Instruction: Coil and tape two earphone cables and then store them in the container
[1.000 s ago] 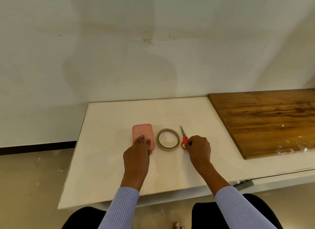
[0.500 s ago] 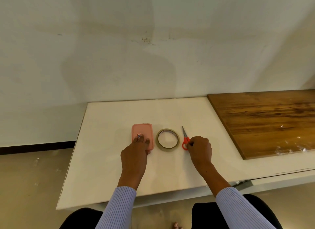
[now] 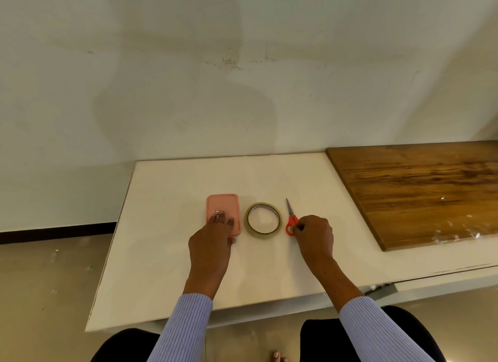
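Soft even light, faint shadow on wall (image 3: pixel 183 113), wide-angle edge bending.

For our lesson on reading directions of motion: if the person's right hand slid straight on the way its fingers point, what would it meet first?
The right hand points up-left and is already at the red-handled scissors. Beyond them lies the round roll of clear tape on the white table, probably next, though the exact heading is uncertain.

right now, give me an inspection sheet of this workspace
surface: white table, wooden board lying on its right part
job's things: pink container, lid on; tape roll flat beside it; red-handled scissors right of the tape
clutter: nothing seen
hands: left hand rests on the container; right hand grips the scissors' handle
cables: nothing seen
surroundings: plain wall, bare floor
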